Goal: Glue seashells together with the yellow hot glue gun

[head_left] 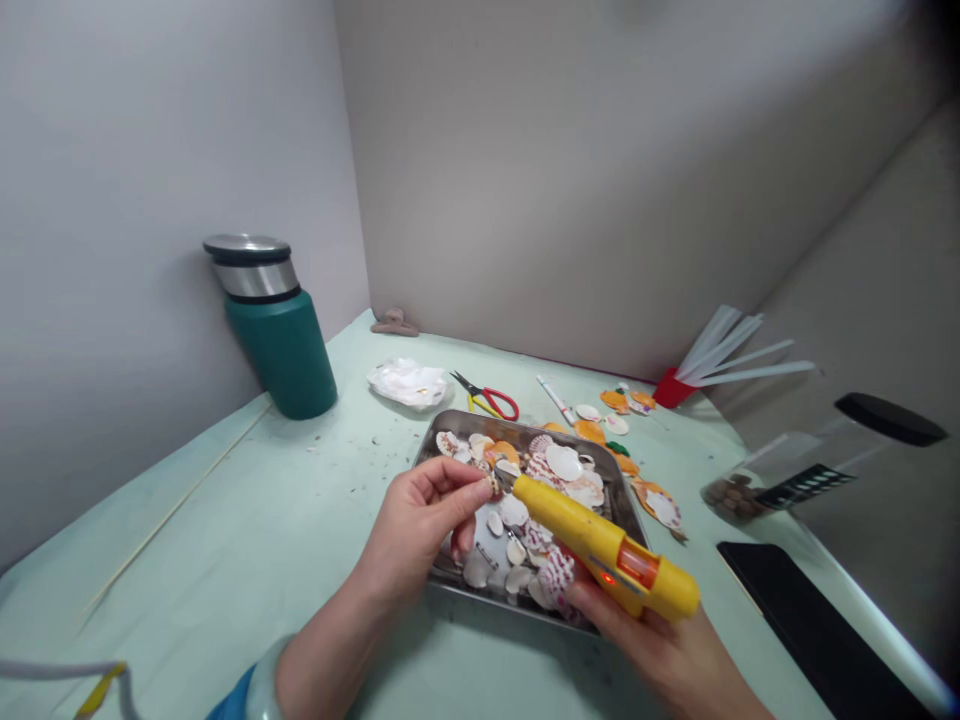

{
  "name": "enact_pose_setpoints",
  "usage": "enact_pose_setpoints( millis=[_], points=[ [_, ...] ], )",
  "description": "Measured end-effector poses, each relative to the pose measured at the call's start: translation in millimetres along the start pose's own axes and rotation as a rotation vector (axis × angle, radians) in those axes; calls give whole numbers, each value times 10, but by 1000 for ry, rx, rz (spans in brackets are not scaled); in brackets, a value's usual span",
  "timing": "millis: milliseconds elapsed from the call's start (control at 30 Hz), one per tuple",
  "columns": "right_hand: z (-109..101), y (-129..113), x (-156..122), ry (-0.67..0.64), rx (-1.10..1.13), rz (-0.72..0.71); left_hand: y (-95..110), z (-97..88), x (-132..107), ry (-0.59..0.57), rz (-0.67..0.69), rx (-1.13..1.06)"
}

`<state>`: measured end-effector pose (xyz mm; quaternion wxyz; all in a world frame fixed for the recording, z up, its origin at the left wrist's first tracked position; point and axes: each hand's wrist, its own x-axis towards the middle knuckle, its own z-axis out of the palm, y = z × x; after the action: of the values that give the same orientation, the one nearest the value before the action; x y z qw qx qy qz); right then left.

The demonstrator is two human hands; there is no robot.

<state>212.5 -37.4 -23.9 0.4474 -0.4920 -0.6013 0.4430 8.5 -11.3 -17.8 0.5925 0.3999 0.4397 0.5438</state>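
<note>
A yellow plastic glue gun (574, 522) angles over a rectangular metal tray (627, 492).
Right hand (660, 645) grips it; left hand (416, 515) pinches a small speckled piece (493, 484), probably shell.

My left forearm (334, 630) slants from the near edge toward the far right. My left hand (424, 515) presents thumb and forefinger pinched, remaining fingers curled. My right hand (664, 645), nearer and further right, is wrapped in a grip, thumb angled leftward.

Glue gun (577, 522) yel; ribbed shell (556, 575) wht w/ purp stripes; bottle (283, 350) grn/slvr.
</note>
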Motion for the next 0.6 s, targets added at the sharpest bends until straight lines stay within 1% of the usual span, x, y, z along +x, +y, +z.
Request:
enact_pose_setpoints(
  millis=[167, 400, 600],
  points=[
    [-11, -18, 6, -39, -29, 4, 13, -12, -4, 8, -2, -57],
    [-13, -14, -9, -35, -5, 24, 64, -11, -1, -20, -62, -145],
    [-13, -44, -6, -56, -14, 11, 67, -16, 13, -38, -80, -196]
  ],
)
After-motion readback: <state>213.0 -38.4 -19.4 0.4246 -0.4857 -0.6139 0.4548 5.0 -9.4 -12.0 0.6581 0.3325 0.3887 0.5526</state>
